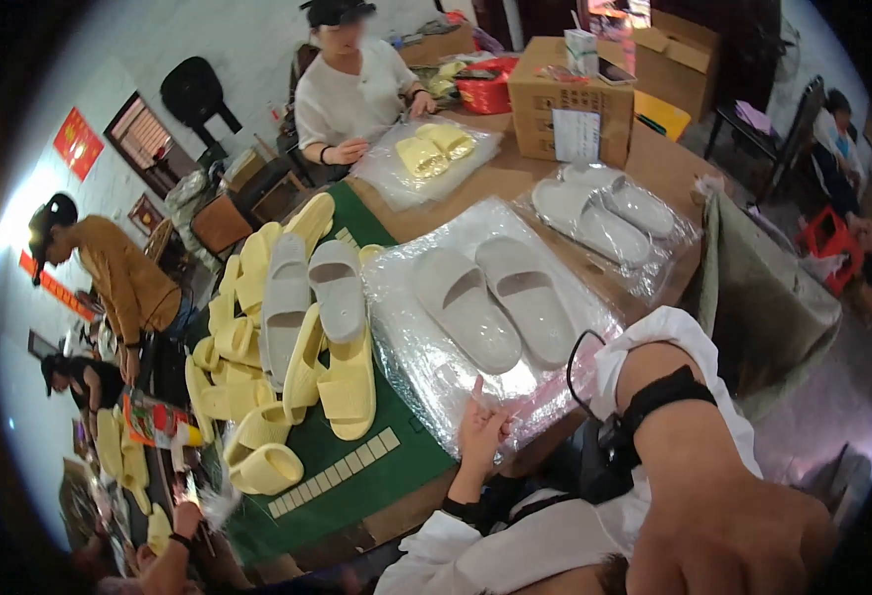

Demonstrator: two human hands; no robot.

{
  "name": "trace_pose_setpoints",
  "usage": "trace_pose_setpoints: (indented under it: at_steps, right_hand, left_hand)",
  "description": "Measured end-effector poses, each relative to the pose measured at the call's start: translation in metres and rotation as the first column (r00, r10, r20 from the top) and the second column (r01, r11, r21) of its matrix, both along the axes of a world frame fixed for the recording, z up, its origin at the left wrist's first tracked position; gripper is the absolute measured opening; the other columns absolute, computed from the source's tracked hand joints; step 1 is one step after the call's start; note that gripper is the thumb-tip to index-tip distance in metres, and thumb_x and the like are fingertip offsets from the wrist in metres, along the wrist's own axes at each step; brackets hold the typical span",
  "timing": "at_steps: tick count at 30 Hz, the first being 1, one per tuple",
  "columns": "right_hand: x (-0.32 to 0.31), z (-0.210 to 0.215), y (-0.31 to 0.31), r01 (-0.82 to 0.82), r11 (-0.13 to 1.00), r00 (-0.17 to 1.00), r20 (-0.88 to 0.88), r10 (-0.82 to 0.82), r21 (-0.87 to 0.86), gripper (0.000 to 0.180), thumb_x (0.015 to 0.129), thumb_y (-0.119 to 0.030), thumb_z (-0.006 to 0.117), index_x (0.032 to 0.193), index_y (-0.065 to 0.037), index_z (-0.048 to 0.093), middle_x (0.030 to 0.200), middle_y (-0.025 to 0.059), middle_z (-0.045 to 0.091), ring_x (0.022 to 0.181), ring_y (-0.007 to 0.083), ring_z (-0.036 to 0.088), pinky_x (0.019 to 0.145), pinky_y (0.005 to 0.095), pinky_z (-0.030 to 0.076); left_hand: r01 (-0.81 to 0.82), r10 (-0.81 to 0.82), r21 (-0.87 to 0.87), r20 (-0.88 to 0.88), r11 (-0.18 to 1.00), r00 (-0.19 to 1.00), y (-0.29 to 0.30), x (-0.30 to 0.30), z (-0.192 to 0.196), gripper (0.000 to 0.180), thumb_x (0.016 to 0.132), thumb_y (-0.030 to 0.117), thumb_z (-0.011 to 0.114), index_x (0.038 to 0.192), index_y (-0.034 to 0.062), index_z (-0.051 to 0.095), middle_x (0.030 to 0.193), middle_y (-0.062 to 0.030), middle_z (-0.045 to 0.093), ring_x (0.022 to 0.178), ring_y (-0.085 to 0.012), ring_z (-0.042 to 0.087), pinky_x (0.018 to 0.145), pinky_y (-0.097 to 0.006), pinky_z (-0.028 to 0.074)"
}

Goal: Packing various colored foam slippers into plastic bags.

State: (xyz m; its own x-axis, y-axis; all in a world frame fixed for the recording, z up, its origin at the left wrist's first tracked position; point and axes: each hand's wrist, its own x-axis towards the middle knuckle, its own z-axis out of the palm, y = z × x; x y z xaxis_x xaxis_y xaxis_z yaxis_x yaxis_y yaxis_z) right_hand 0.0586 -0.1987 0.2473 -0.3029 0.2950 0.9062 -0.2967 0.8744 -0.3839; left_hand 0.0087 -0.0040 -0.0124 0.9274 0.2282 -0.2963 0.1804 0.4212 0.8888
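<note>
My left hand (pixel 482 426) is at the near edge of a stack of clear plastic bags (pixel 411 382). Its index finger points up beside a pair of grey slippers (pixel 500 307) lying on the bags; the other fingers curl loosely, and nothing shows in them. Large and close at the lower right is my right hand (pixel 733 540), its back toward me and its fingers hidden. Another pair of grey slippers (pixel 604 213) lies in a clear bag farther right. To the left, grey slippers (pixel 287 297) rest among a heap of yellow slippers (pixel 347 392).
A green mat (pixel 376 481) with a strip of pale rectangles lies under the heap. Across the table a person (pixel 356 89) handles bagged yellow slippers (pixel 436 149). A cardboard box (pixel 575 109) stands at the back. Other people work at the left. A grey cloth (pixel 763 288) hangs at the right.
</note>
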Motion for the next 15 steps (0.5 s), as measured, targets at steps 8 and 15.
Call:
trace_pose_setpoints:
  at_steps: [8, 15]
  right_hand:
    - [-0.044, 0.007, 0.012, 0.12, 0.93, 0.992, -0.069, -0.102, 0.347, 0.033, 0.091, -0.023, 0.056, 0.114, -0.001, 0.058, 0.113, 0.0126, 0.059, 0.101, 0.0281, 0.057, 0.09, 0.0406, 0.045]
    - [-0.066, 0.016, 0.008, 0.295, 0.731, 0.955, -0.212, -0.207, 0.616, 0.027, 0.09, -0.019, 0.056, 0.109, -0.001, 0.06, 0.108, 0.0113, 0.06, 0.1, 0.0258, 0.057, 0.091, 0.0383, 0.046]
  left_hand:
    - [0.024, -0.024, 0.024, -0.008, 0.999, 1.0, 0.002, -0.005, -0.001, 0.071, 0.086, -0.002, 0.052, 0.147, 0.0159, 0.02, 0.073, 0.0002, 0.055, 0.058, -0.0068, 0.051, 0.051, -0.02, 0.043]
    - [0.022, -0.022, 0.01, 0.014, 1.0, 1.0, -0.003, -0.007, -0.002, 0.071, 0.086, 0.001, 0.056, 0.146, 0.0176, 0.022, 0.074, 0.0008, 0.054, 0.059, -0.0067, 0.05, 0.051, -0.019, 0.041]
